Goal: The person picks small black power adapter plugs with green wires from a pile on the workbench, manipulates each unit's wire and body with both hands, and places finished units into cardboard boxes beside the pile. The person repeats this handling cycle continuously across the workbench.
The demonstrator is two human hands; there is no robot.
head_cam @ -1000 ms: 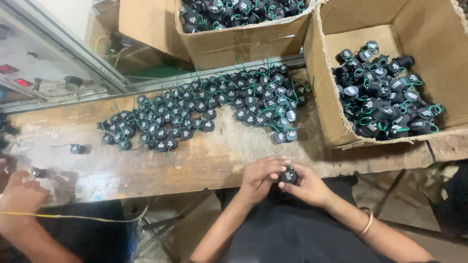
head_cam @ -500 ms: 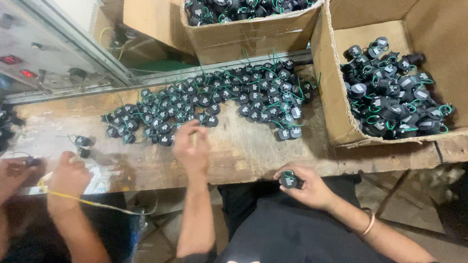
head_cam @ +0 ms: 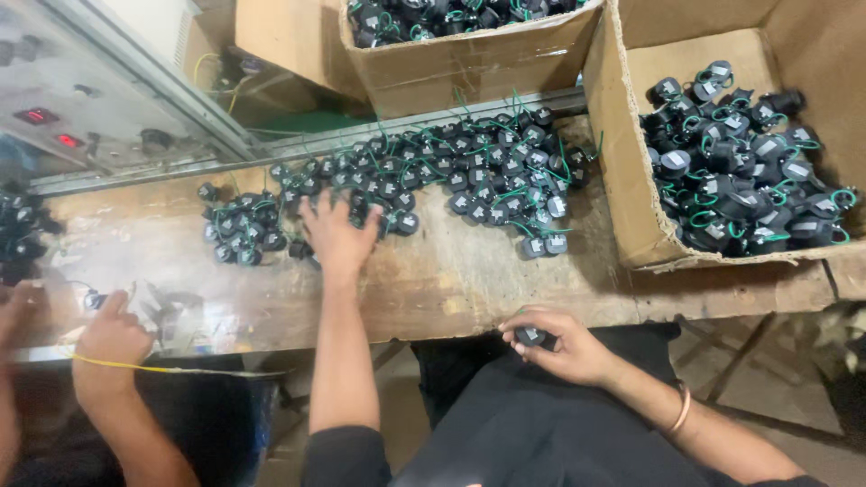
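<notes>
Under right-hand fingers (head_cam: 541, 350), one black part (head_cam: 530, 336) (half hidden).

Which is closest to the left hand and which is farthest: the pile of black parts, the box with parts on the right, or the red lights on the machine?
From the left hand:
1. Pile of black parts, under its fingers.
2. Red lights, far left.
3. Right-side box, farthest.

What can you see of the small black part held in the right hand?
The small black part is a stubby round piece, dark like plastic, with a pale square patch on its upper face. The right hand cups it in curled fingers, below the near edge of the wooden bench and over the dark lap. Fingers hide its underside, and no green wire shows on it, unlike the ones piled on the bench. Nothing else touches it.
</notes>
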